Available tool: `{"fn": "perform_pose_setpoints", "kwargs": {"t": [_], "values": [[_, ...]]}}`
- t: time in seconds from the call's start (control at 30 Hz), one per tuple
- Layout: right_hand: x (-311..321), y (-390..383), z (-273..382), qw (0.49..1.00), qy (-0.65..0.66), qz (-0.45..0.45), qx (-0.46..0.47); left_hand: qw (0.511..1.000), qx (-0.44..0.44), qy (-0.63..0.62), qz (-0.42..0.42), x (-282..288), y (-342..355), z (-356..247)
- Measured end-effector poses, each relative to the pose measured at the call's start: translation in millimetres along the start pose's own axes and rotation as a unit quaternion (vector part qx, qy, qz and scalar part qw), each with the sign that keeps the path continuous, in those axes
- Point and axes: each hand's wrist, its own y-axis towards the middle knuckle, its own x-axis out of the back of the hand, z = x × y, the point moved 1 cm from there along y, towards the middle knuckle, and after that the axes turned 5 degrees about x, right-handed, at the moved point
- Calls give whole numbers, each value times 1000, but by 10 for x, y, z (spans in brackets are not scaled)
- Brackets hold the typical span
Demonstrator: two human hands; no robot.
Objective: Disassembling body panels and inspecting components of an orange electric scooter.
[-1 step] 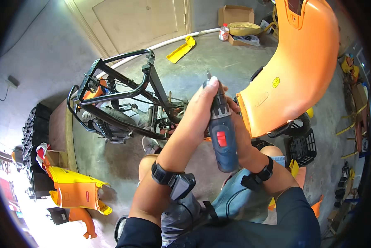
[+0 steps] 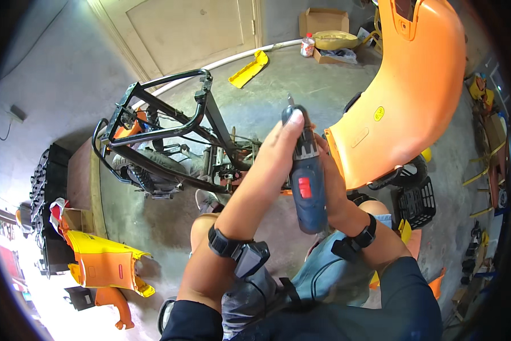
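Note:
In front of me, roughly upright in the head view, is a dark blue cordless drill (image 2: 309,202) with a red switch and a bit pointing away from me. My left hand (image 2: 278,148) is closed round its chuck end, thumb on top. My right hand (image 2: 334,187) grips it from the right, its fingers mostly hidden behind the tool. Beyond the drill, a black metal vehicle frame (image 2: 199,122) with cables and a wheel stands to the left. A large curved orange body panel (image 2: 403,113) stands to the right, close behind my right hand.
Yellow and orange panels (image 2: 104,261) lie lower left beside black parts (image 2: 55,170). A yellow piece (image 2: 248,69) lies near the door (image 2: 193,34), and an open box (image 2: 326,23) with a bottle (image 2: 307,45) sits farther back. A black crate (image 2: 416,202) is at right, near assorted clutter (image 2: 488,131).
The drill and my fingers on it have shifted very slightly, with my left thumb a little farther right and lower. Everything else looks unchanged.

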Motion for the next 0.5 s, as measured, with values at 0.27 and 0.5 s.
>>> {"fn": "perform_pose_setpoints", "kwargs": {"t": [0.27, 0.5], "values": [[170, 252, -26, 879, 446, -140, -90, 993, -63, 104, 5, -212, -58, 233], [151, 288, -224, 989, 55, -133, -16, 998, -43, -34, -17, -178, -4, 329]]}}
